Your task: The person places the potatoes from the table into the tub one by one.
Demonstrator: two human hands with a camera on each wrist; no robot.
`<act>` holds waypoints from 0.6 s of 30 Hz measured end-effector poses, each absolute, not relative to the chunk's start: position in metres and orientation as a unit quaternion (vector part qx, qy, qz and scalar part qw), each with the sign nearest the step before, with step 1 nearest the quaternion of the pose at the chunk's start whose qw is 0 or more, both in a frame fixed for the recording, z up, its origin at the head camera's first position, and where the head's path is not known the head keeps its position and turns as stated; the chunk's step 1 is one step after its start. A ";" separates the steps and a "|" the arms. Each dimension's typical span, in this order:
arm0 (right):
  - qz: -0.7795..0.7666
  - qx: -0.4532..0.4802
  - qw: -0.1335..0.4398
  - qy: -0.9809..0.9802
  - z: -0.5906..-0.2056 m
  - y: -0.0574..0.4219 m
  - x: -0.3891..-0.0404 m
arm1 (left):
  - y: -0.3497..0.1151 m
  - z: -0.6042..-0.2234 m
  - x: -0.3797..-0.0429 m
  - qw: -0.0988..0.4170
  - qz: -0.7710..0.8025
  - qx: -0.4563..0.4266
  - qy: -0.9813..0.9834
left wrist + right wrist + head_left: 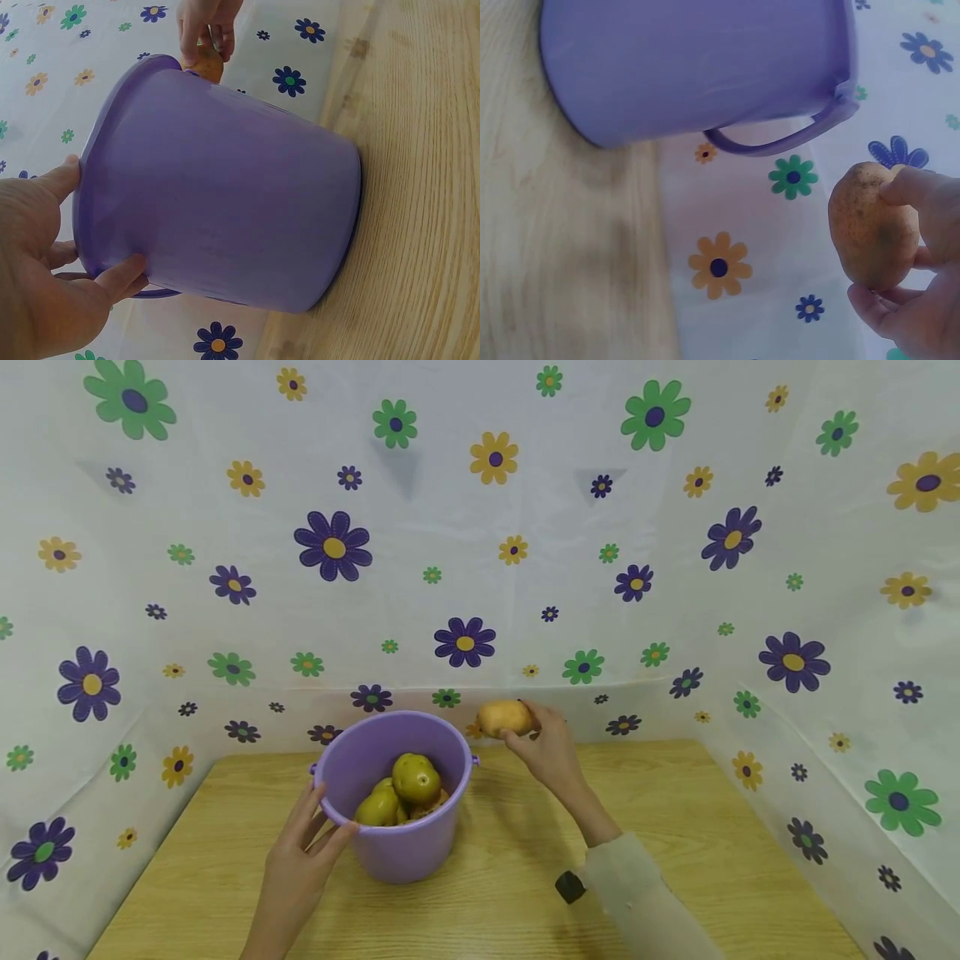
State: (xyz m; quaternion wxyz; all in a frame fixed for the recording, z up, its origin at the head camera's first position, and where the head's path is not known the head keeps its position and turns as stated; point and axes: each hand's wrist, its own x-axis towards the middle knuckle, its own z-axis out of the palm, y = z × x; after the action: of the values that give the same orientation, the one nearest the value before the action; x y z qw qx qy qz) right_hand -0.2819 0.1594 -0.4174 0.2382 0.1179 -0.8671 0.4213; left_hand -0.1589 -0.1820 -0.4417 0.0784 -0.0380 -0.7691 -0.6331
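A purple bucket stands upright on the wooden table. Inside lie smooth, rounded yellow-green pieces of produce, with a browner piece partly hidden beneath them. My left hand holds the bucket's near left rim; in the left wrist view its thumb is at the rim and other fingertips lie against the outer wall. To the right of the bucket, level with its rim, a tan potato is pinched between the thumb and fingers of my right hand. Dark spots mark the potato's skin.
The bucket's purple handle hangs down along its far side. Behind the table and on both sides hangs a white sheet printed with flowers. A small black object sits by my right sleeve.
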 end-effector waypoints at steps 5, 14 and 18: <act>0.424 0.125 0.248 -0.862 -0.409 0.157 -0.282 | -0.183 -0.442 -0.159 0.078 -0.628 -0.036 -0.773; 0.426 0.121 0.258 -0.859 -0.399 0.154 -0.280 | -0.184 -0.443 -0.160 0.081 -0.631 -0.039 -0.771; 0.429 0.118 0.251 -0.859 -0.396 0.154 -0.277 | -0.183 -0.443 -0.160 0.079 -0.629 -0.040 -0.773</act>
State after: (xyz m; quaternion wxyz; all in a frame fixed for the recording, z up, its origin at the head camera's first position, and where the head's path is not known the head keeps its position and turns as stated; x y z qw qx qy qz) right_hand -0.2774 0.1541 -0.3964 0.2513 0.1180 -0.8594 0.4294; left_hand -0.1598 -0.1833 -0.4429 0.0794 -0.0402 -0.7726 -0.6287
